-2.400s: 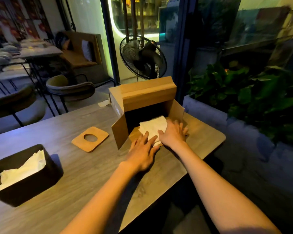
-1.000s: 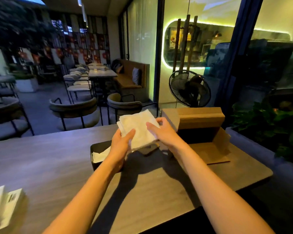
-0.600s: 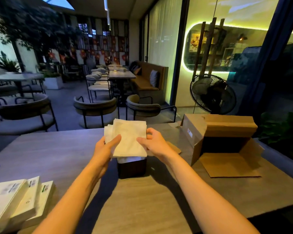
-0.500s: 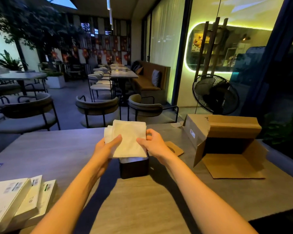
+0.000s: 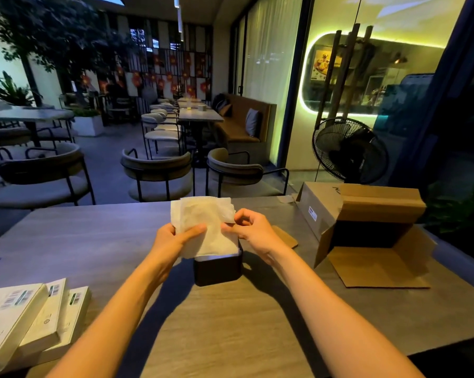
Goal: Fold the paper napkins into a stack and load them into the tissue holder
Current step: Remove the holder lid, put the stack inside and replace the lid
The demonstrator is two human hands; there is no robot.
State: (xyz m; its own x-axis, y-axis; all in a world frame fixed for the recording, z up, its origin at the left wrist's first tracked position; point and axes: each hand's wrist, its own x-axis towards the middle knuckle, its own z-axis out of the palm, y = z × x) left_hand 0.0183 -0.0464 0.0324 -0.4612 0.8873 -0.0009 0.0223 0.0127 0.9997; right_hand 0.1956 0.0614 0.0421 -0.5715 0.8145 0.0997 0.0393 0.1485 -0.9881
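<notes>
The task looked to be somewhere in its middle. A bundle of napkins (image 5: pixel 203 225) was held upright above the tissue holder (image 5: pixel 218 270), a dark box that stood on the worktop (image 5: pixel 244 317) straight ahead of the person. The left hand (image 5: pixel 173 238) gripped the bundle's left edge, thumb laid across the front sheet. The right hand (image 5: pixel 250 230) pinched the right edge with curled fingers, apparently squaring the sheets or starting a fold. The top edges were uneven, one sheet standing slightly out of line with the rest, so the stack did not yet look tidy.

White paper showed at the holder's open top behind the bundle's lower edge; whether that was napkins already loaded or the bottom of the held bundle could not be told for sure. The bundle's lower edge hung at the rim or just over it, not pushed down inside.

What seemed left: even up the sheets, press them into the holder, and probably close it with the flat wooden piece (image 5: pixel 285 237) lying just right of the holder, partly hidden by the right wrist. An open cardboard box (image 5: pixel 366 222) stood to the right with its flap down, its inside too dark to show any more napkins. Three white packets (image 5: pixel 25 320) lay at the near left.
</notes>
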